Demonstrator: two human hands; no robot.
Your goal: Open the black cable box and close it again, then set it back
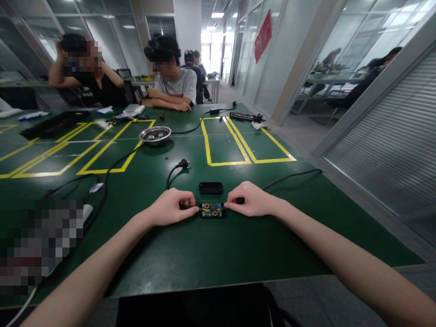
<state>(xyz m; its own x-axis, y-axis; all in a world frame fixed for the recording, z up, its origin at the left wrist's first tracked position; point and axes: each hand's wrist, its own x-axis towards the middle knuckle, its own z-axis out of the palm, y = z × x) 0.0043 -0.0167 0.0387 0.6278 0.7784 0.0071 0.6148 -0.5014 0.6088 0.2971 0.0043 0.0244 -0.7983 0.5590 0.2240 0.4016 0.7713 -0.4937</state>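
Observation:
A small open power adapter [211,210] with its circuit board showing lies on the green table [204,254] in front of me. My left hand [172,206] pinches its left end, fingers closed. My right hand [250,200] pinches the right end, where a black cable [293,175] leaves toward the right. The adapter's black lid [210,187] lies flat just beyond it. A black cord with a plug [184,164] runs from the left end up the table.
A metal bowl [155,134] with small parts stands further back amid yellow tape lines [225,162]. Two people sit at the far side, with a black keyboard-like tray [51,125] near them. Cables [102,186] run at the left. The table's edge is close on the right.

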